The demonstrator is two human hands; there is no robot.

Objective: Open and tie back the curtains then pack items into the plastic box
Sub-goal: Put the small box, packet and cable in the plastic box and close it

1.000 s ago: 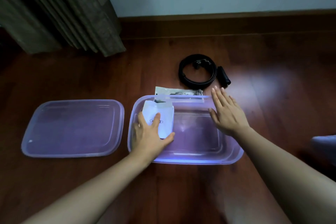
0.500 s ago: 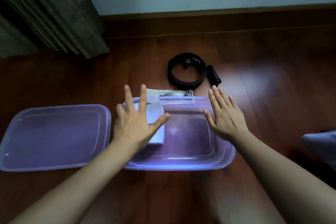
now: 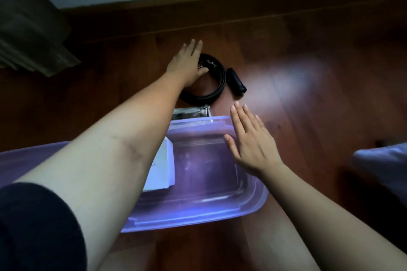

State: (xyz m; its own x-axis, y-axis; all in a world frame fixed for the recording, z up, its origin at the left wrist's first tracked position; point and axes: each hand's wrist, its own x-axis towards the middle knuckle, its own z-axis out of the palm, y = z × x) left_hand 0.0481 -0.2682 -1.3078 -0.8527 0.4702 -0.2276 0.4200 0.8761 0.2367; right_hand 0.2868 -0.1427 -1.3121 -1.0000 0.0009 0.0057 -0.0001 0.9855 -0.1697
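Dark red wooden floor [image 3: 319, 121] is carrying everything. Right under you the plastic box [image 3: 253, 201] is sitting open, with a white carton [image 3: 164, 168] lying inside against its left wall and the rest of its bottom showing bare.

Your right hand [image 3: 250, 139] is lying flat over the far right corner of the box. Its fingers are straight and close together, and it is holding nothing.

Your left hand [image 3: 187, 62] is reaching past the far rim and coming down on the black coiled strap [image 3: 212, 92], which is lying on the floor just beyond the box. The fingers are stretching out over the coil's left side. The thumb is touching what seems to be a metal buckle, though blur is making it hard to say whether any grip is forming. Take the hand as flat and only making contact.

Half a second ago that hand was hovering, spread, over the carton in the box. Now it is leaving the carton behind and crossing to the strap, so you are moving on to the next item, with the carton counting as packed.

A small black cylinder [image 3: 236, 82] is lying just right of the coil. A silvery packet [image 3: 193, 112] is lying between the coil and the box. Both are waiting outside.

You are also leaning further forward than before, so the lid [image 3: 26, 156] on the left is hiding mostly behind your forearm. The curtain [image 3: 28, 28] is hanging at the upper left edge.
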